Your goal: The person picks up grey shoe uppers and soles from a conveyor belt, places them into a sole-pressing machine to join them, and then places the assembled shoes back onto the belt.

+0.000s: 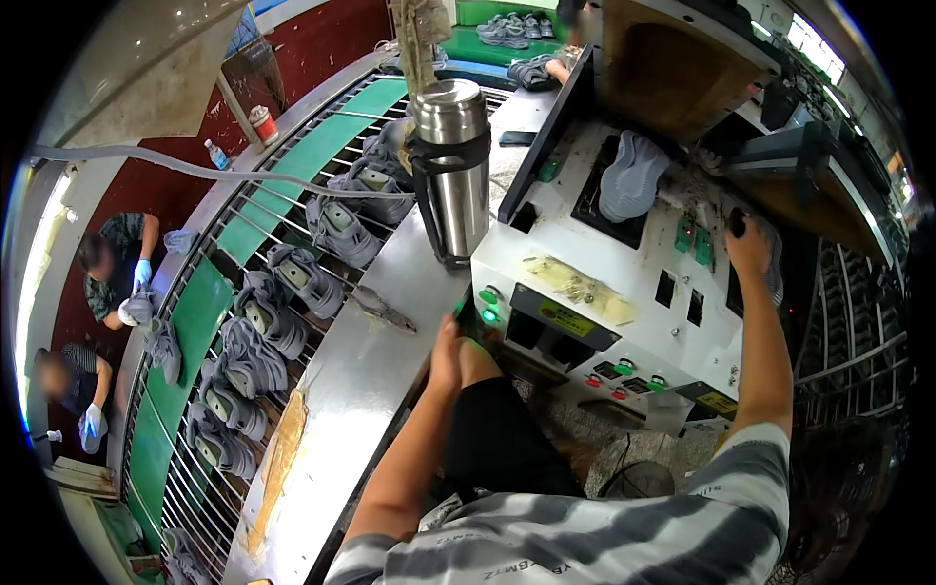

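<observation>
My right hand (749, 252) reaches over the right-hand station of the white machine (585, 258), fingers curled at a grey shoe (775, 261) that my hand and wrist partly cover. A small dark piece shows at the fingertips; its kind is unclear. My left hand (448, 353) is by the machine's front left corner, beside my knee, fingers stretched upward close to a lit green button (489, 316). It appears to hold nothing. Another grey shoe (632, 177) lies on the dark pad of the machine's left-hand station.
A steel thermos (456, 175) stands on the metal ledge (385, 268), near pliers-like metal tool (383, 309). Grey shoes (255, 356) line the roller conveyor with its green belt (258, 219). Two people (117, 268) handle shoes across it. A raised machine head (682, 58) overhangs the stations.
</observation>
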Demonstrator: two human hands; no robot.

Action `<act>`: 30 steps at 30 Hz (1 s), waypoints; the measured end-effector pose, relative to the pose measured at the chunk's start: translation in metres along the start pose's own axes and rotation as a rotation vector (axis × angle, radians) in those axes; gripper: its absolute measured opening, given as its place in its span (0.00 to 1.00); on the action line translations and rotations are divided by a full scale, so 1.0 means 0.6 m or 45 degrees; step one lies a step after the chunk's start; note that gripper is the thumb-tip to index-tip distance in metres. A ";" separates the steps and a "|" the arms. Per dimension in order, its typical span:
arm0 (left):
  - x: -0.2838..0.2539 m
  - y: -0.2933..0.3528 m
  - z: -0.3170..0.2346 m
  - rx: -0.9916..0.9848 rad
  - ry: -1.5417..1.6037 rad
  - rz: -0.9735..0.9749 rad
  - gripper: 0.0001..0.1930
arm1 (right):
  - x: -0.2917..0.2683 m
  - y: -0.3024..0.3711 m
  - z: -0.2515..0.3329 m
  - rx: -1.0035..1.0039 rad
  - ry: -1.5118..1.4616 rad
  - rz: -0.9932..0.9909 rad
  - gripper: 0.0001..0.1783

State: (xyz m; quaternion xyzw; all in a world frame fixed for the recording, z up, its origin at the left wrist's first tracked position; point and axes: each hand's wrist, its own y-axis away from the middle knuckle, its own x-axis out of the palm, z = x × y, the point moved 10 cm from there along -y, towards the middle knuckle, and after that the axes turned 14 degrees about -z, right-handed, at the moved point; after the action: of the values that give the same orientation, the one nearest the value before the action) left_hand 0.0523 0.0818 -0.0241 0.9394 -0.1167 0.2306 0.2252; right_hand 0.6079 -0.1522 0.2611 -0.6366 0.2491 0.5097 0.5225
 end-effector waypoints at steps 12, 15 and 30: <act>-0.093 0.119 -0.017 0.104 -0.243 -0.161 0.19 | 0.064 -0.070 -0.230 0.336 -0.184 0.234 0.51; -0.251 0.169 -0.071 0.195 -0.193 -0.490 0.16 | 0.070 -0.078 -0.252 0.348 -0.247 0.084 0.52; -0.285 0.343 -0.025 0.213 -0.182 -0.419 0.15 | -0.087 0.268 -0.316 0.477 -1.232 -1.079 0.45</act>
State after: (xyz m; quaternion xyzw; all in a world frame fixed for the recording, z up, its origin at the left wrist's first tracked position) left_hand -0.1678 -0.0707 -0.0193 0.9752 0.0425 0.1321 0.1722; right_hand 0.5262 -0.3908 0.2300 -0.2774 -0.2005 0.4365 0.8321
